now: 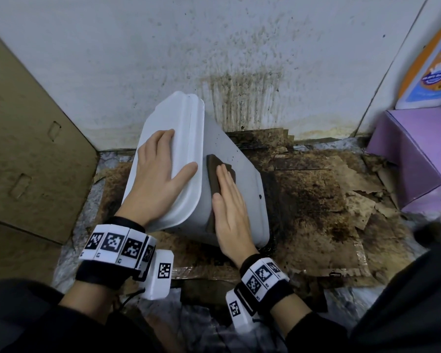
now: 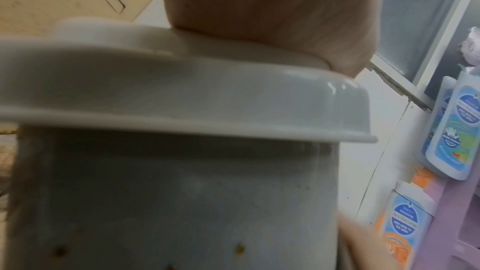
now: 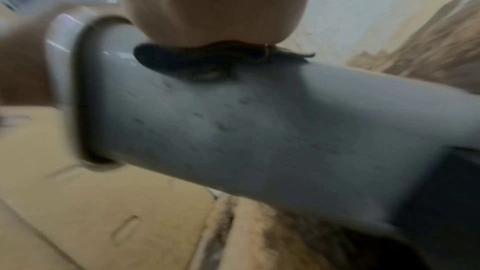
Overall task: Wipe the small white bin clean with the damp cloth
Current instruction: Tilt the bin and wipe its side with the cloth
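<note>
The small white bin [image 1: 237,159] is tipped over to the left, its lid [image 1: 186,128] facing left and its base on the dirty floor. My left hand [image 1: 161,169] lies flat on the lid, fingers spread and straight, steadying it. My right hand [image 1: 229,207] presses a dark brown damp cloth [image 1: 214,171] flat against the bin's side wall just right of the lid rim. The right wrist view shows the cloth [image 3: 207,59] squashed under my palm on the speckled bin wall [image 3: 259,130]. In the left wrist view my palm [image 2: 259,17] rests on the lid [image 2: 155,93].
Stained, torn cardboard [image 1: 329,200] covers the floor under and right of the bin. A grimy white wall [image 1: 214,59] stands close behind. A brown cardboard sheet [image 1: 23,136] leans at the left. A purple box [image 1: 418,149] and bottles [image 2: 454,130] sit at the right.
</note>
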Tool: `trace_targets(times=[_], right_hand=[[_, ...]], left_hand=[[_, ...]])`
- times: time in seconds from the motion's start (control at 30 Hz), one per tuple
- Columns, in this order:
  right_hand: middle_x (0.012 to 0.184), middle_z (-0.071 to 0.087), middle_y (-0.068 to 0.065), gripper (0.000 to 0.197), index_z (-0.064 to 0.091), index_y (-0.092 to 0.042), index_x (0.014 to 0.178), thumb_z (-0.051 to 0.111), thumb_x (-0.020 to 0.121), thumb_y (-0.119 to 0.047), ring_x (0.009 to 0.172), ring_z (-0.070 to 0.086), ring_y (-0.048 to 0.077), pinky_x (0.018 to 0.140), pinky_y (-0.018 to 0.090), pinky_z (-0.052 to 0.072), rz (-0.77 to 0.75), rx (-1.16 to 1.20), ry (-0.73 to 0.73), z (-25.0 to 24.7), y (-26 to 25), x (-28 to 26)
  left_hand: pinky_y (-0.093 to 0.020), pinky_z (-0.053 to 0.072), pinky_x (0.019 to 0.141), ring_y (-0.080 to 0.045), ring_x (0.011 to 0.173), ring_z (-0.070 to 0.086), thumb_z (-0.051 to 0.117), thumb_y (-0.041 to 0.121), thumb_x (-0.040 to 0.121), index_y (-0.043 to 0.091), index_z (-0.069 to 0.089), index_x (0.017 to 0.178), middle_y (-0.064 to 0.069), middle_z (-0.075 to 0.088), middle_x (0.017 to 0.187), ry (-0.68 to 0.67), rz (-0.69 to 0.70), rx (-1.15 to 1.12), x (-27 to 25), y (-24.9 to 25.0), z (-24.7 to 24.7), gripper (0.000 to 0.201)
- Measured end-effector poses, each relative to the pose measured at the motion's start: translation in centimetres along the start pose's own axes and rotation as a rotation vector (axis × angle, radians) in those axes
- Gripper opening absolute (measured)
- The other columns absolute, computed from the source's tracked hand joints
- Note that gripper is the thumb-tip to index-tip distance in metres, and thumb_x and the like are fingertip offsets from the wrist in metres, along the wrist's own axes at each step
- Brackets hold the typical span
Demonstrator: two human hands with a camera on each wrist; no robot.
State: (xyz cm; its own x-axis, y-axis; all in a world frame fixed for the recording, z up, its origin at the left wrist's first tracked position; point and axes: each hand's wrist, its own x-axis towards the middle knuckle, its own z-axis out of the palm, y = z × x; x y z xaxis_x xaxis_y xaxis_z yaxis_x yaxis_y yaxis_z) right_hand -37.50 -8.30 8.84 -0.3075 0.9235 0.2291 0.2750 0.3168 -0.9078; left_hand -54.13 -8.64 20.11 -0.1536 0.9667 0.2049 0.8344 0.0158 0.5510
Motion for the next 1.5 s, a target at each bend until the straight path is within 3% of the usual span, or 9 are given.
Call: trace_targets(times=[0.17, 0.3, 0.6, 0.77, 0.9, 0.97, 1.13, 1.37, 1.5], right_hand=[[0.171, 0.02, -0.018, 0.057, 0.026, -0.032, 0.163, 0.025, 0.108, -0.046, 0.156, 0.011, -0.006, 0.132, 0.035, 0.012, 0.242, 0.092, 0.108, -0.6, 5.9, -1.1], [0.171, 0.018, -0.014, 0.051, 0.024, -0.029, 0.163, 0.028, 0.113, -0.035, 0.156, 0.013, 0.0, 0.132, 0.039, 0.011, 0.417, 0.134, 0.154, -1.3, 8.4, -1.7], [0.173, 0.016, -0.006, 0.053, 0.02, -0.02, 0.165, 0.026, 0.113, -0.024, 0.159, 0.01, 0.008, 0.131, 0.034, 0.003, 0.54, 0.093, 0.153, -1.1, 5.9, -0.5], [0.17, 0.01, -0.017, 0.055, 0.017, -0.026, 0.164, 0.021, 0.11, -0.034, 0.151, 0.004, -0.008, 0.131, 0.033, 0.002, 0.467, 0.189, 0.129, -0.4, 0.9, 0.3], [0.164, 0.005, -0.031, 0.063, 0.012, -0.037, 0.162, 0.013, 0.1, -0.046, 0.141, -0.002, -0.029, 0.128, 0.023, 0.0, 0.291, 0.294, 0.025, 0.1, -3.9, 0.6], [0.169, 0.004, -0.027, 0.057, 0.011, -0.038, 0.162, 0.013, 0.105, -0.042, 0.149, -0.002, -0.021, 0.127, 0.022, 0.001, 0.186, 0.265, -0.022, 0.2, -5.0, 0.4], [0.172, 0.019, -0.018, 0.051, 0.022, -0.027, 0.165, 0.021, 0.114, -0.03, 0.159, 0.014, 0.003, 0.13, 0.038, 0.015, -0.004, 0.112, 0.053, -0.5, -1.7, -0.1], [0.173, 0.013, -0.016, 0.069, 0.018, -0.031, 0.165, 0.014, 0.105, -0.064, 0.159, 0.006, -0.002, 0.132, 0.04, 0.011, 0.167, 0.017, 0.089, -0.8, 5.9, -1.5], [0.173, 0.011, -0.015, 0.051, 0.018, -0.042, 0.16, 0.023, 0.109, -0.049, 0.158, 0.006, -0.003, 0.132, 0.038, 0.008, 0.344, 0.072, 0.096, -1.2, 8.7, -2.3]], left_hand=[[-0.03, 0.009, 0.115, -0.01, 0.148, 0.011, 0.039, 0.068, 0.084, 0.018, 0.021, 0.159, 0.007, 0.018, 0.16, -0.019, -0.014, -0.048, -0.2, 0.3, -0.2, 0.091], [-0.029, 0.009, 0.116, -0.009, 0.147, 0.011, 0.039, 0.069, 0.085, 0.02, 0.021, 0.158, 0.01, 0.018, 0.159, -0.024, -0.004, -0.052, -0.1, 0.8, 0.0, 0.091], [-0.027, 0.008, 0.116, -0.013, 0.148, 0.011, 0.033, 0.069, 0.084, 0.015, 0.019, 0.159, 0.005, 0.018, 0.159, -0.026, 0.011, -0.005, 0.0, 1.4, 0.3, 0.093], [-0.028, 0.008, 0.116, -0.015, 0.148, 0.012, 0.033, 0.068, 0.084, 0.014, 0.019, 0.159, 0.002, 0.019, 0.16, -0.02, 0.018, 0.011, 0.1, 1.4, 0.3, 0.094], [-0.028, 0.009, 0.116, -0.014, 0.147, 0.012, 0.032, 0.069, 0.084, 0.014, 0.018, 0.159, 0.001, 0.018, 0.16, -0.026, 0.023, 0.016, 0.1, 1.4, 0.4, 0.095], [-0.028, 0.009, 0.116, -0.015, 0.147, 0.012, 0.031, 0.069, 0.084, 0.014, 0.018, 0.159, 0.0, 0.018, 0.16, -0.025, 0.023, 0.021, 0.2, 1.4, 0.4, 0.095], [-0.029, 0.01, 0.117, -0.014, 0.147, 0.012, 0.033, 0.069, 0.085, 0.015, 0.018, 0.159, 0.002, 0.019, 0.16, -0.017, 0.027, 0.017, 0.1, 1.4, 0.6, 0.094], [-0.03, 0.011, 0.117, -0.013, 0.147, 0.013, 0.036, 0.07, 0.083, 0.018, 0.022, 0.158, 0.006, 0.02, 0.159, -0.013, 0.008, -0.042, 0.0, 1.3, 0.3, 0.093], [-0.03, 0.012, 0.117, -0.013, 0.147, 0.014, 0.038, 0.07, 0.083, 0.019, 0.023, 0.158, 0.006, 0.021, 0.159, -0.013, -0.003, -0.056, -0.1, 1.0, 0.1, 0.092]])
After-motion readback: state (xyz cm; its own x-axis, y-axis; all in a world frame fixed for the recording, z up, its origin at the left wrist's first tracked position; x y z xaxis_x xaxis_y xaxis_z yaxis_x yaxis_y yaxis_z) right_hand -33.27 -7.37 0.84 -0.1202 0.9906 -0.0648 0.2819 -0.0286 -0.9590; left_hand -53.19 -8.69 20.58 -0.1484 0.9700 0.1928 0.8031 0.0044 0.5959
